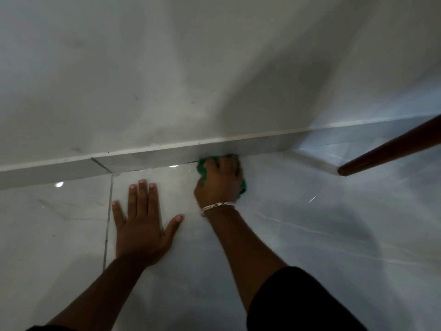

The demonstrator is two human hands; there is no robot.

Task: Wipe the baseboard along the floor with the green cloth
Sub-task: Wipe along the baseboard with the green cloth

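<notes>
1. Right hand (220,180) is closed over the bunched green cloth (202,168), pressing it where the baseboard (152,158) meets the tiled floor (298,223); a metal bracelet (216,206) sits at the wrist.
2. Left hand (143,225) lies flat and spread on the floor, holding nothing, just beside the right hand and apparently propping the body.
3. To wipe well, I would keep the cloth pushed up against the face of the baseboard and not only the floor joint, and draw it along in one direction so dirt is carried away. The top ledge of the baseboard deserves its own pass.
4. A brown wooden pole (391,149), perhaps a furniture leg or a handle, slants in from the right; a stroke that way should stop short of it or go round it.
5. Most of the cloth is hidden beneath the hand, so how it is folded cannot be told.
6. Light is dim and the right hand slightly blurred; whether the baseboard is clean either side is hard to judge. A dark line at the joint left of the cloth may be a crack or grime.
</notes>
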